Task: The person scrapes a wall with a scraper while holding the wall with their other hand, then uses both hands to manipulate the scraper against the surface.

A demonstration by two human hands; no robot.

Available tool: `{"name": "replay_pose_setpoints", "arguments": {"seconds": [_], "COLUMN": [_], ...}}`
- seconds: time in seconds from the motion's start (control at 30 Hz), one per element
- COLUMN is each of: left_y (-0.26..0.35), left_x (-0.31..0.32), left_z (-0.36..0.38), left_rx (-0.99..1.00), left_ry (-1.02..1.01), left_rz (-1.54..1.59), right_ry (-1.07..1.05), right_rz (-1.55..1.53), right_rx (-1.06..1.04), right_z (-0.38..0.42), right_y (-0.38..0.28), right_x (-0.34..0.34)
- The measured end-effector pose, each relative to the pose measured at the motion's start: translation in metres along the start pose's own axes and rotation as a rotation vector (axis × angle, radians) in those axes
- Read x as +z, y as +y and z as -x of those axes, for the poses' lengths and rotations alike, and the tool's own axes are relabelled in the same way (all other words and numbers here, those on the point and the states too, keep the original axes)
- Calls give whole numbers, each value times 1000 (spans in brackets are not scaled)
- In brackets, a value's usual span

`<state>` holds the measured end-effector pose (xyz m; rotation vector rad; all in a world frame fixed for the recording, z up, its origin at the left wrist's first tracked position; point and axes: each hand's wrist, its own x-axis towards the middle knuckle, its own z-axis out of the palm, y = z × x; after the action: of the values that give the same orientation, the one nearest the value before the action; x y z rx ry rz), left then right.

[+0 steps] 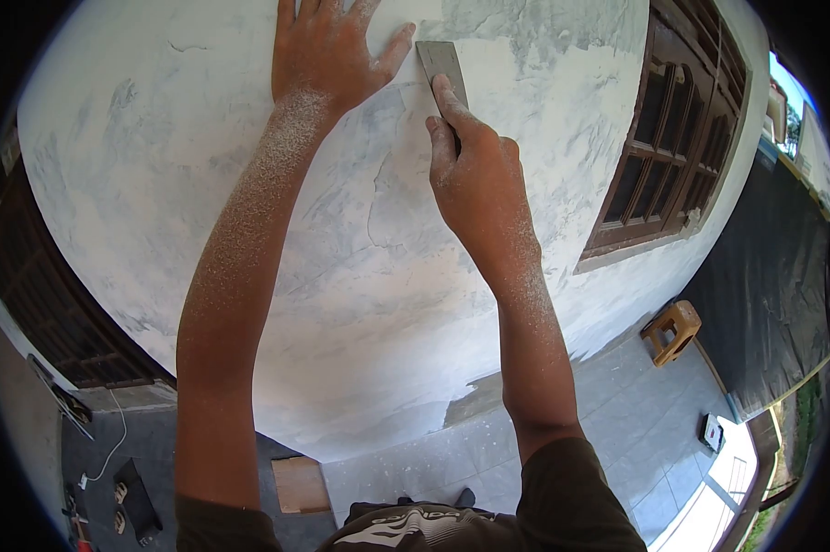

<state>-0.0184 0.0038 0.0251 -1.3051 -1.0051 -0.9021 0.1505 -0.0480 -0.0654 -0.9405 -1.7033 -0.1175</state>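
My right hand (pixel 475 161) grips a putty knife (pixel 441 61), its index finger laid along the grey blade. The blade's edge rests against, or very close to, the patchy white wall (pixel 332 248). Just left of it, my left hand (pixel 327 55) lies on the wall with fingers spread and the thumb pointing toward the knife; its fingertips are cut off by the top of the view. White dust speckles both forearms. Cracks and grey patches show in the wall's coating beneath the hands.
A brown wooden window (pixel 668 138) with panes is set in the wall at right. Below it, a brown stool (pixel 671 331) stands on the grey tiled floor (pixel 608 405). A white cable (pixel 120 432) and a brown board (pixel 300 485) lie on the floor at lower left.
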Motion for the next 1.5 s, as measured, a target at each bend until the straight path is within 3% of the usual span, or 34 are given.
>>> {"name": "replay_pose_setpoints", "arguments": {"seconds": [0.07, 0.13, 0.27, 0.33, 0.53, 0.77, 0.83, 1.0, 1.13, 1.23, 1.5], "left_y": [1, 2, 1, 1, 7, 5, 6, 7, 7, 8, 10], "left_x": [-2, -2, -1, -1, 3, 5, 5, 3, 6, 4, 3], "left_z": [0, -1, 1, 0, -2, -2, -2, -3, -3, -3, -3], "left_rx": [-8, -8, -3, 0, -91, -68, -68, -83, -70, -87, -111], "left_ry": [-5, -17, 1, 6, 34, 58, 63, 65, 81, 81, 69], "left_rz": [-2, 0, -13, -10, 15, 2, -16, -12, -21, -24, -17], "right_ry": [-54, 69, 76, -53, 34, -14, 79, -15, 74, -48, 41], "right_rz": [16, -9, 10, -4, -2, -24, -17, -18, 20, -10, 2], "right_rx": [43, -24, -47, 71, 43, 109, 31, 77, -21, 81, 46], "right_z": [-3, -12, -5, 4, -11, -12, -12, -3, -13, 0, -8], "right_y": [-1, 0, 2, -2, -2, -2, -1, -3, 0, -1, -4], "right_x": [0, 4, 5, 1, 2, 5, 6, 4, 6, 2, 6]}}
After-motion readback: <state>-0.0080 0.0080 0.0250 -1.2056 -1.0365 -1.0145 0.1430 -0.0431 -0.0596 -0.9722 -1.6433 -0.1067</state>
